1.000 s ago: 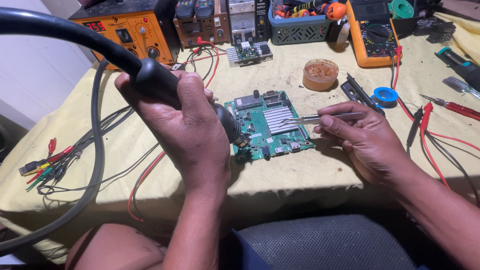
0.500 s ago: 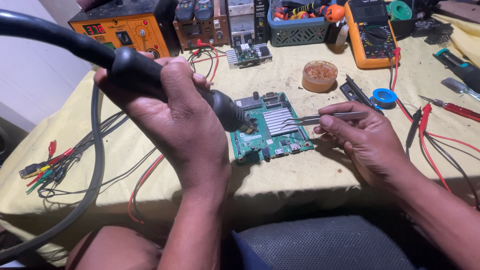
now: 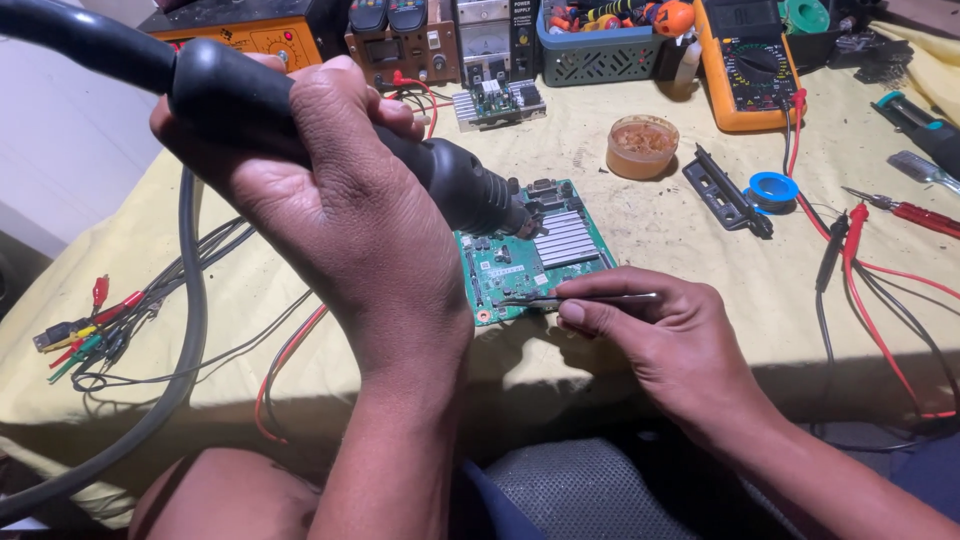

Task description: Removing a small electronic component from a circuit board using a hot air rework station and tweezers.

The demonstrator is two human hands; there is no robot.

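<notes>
Steadiness matters most, I judge: left hand [image 3: 320, 190] wraps the black hot-air handpiece [image 3: 330, 135] with its nozzle just above the green circuit board [image 3: 530, 255] on the yellow-clothed surface [image 3: 690, 250], while right hand [image 3: 660, 330] pinches tweezers [image 3: 580, 298] at the board's near edge, so both should stay braced.

The circuit board [image 3: 535, 255] lies on the table [image 3: 680, 250], with a multimeter [image 3: 748, 62] behind it to the right.

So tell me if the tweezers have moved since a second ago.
Yes. The tweezers have dropped from beside the board's heatsink to its near edge.
</notes>
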